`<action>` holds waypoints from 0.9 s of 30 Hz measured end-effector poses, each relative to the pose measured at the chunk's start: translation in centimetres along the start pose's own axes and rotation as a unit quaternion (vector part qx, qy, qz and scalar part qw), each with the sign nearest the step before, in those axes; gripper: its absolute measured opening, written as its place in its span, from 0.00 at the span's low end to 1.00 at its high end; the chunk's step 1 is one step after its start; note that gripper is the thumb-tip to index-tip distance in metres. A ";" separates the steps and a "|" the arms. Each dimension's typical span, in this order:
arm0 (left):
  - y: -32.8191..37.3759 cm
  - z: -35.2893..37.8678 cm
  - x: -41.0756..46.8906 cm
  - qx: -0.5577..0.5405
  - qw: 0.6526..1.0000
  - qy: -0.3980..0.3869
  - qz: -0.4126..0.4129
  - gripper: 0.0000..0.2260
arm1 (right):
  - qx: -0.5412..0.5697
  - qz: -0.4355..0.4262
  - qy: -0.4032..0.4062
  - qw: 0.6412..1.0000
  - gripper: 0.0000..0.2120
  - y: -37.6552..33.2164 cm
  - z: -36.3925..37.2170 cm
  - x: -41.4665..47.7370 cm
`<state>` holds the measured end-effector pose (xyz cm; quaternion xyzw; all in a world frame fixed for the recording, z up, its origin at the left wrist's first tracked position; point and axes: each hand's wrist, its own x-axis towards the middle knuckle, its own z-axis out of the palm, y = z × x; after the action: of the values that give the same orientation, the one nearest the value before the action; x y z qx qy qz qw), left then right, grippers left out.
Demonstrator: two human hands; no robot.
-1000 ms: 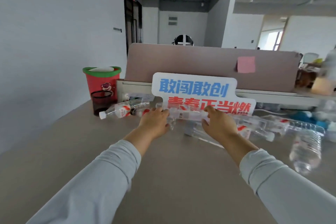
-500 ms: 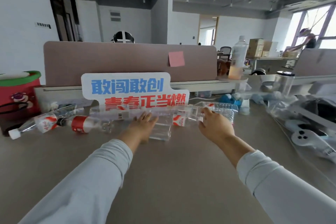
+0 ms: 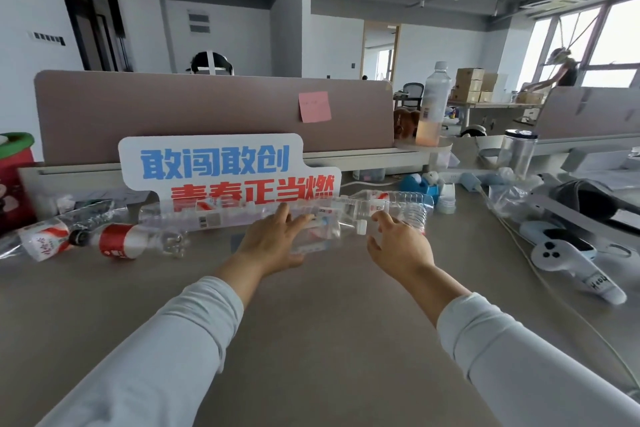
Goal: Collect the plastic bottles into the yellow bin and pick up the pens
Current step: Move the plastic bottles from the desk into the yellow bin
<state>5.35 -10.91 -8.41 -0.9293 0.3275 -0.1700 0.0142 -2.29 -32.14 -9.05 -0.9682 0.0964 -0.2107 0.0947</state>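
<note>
We see both arms in pale sleeves reaching out over the grey table (image 3: 329, 308) toward a loose row of plastic bottles lying on their sides at the far middle. The left hand (image 3: 273, 241) has a wide grip, its fingers straight and spread, laid flat on the capped bottle (image 3: 336, 236), whose white cap points right. The right hand (image 3: 398, 248) is just to the right of that cap, its grip also wide, the fingers loosely bent and holding nothing; we cannot tell whether they touch the ribbed bottle (image 3: 408, 199) lying just beyond them. A long clear bottle (image 3: 194, 217) stretches leftward from the left hand, in front of a white sign (image 3: 214, 163) with blue and red characters. Further left lie a red-labelled bottle (image 3: 119, 241) and, just beside it, a white-labelled bottle (image 3: 43, 243), near a red bin (image 3: 14, 180) with a green rim at the left edge. Behind the sign stands a dusty pink partition (image 3: 173, 107) carrying a pink sticky note (image 3: 314, 107). At its right end a tall bottle (image 3: 433, 100) with orange liquid in the bottom stands upright. On the right of the table we see a clear tumbler (image 3: 517, 152) and, nearer, a white controller (image 3: 568, 263).
</note>
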 end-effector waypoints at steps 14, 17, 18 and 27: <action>0.7 -0.5 1.1 -0.011 0.998 0.057 -0.021 0.36 | 0.051 0.237 -0.115 0.963 0.34 3.2 2.7 2.0; 0.5 -0.8 0.7 -0.001 0.997 0.063 -0.033 0.35 | 0.079 0.237 -0.068 0.966 0.32 3.1 1.8 0.7; 0.4 -1.0 0.5 0.000 0.997 0.070 -0.036 0.35 | 0.090 0.221 -0.043 0.970 0.33 2.8 1.4 0.4; -5.3 -4.5 -5.1 -0.021 0.983 0.087 -0.163 0.32 | 0.206 -0.019 0.059 0.977 0.35 -7.9 -0.1 0.5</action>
<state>3.45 -3.23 -5.03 -0.9520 0.1755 -0.2431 -0.0616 -0.71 -24.69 -7.01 -0.9156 0.0378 -0.2841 0.2819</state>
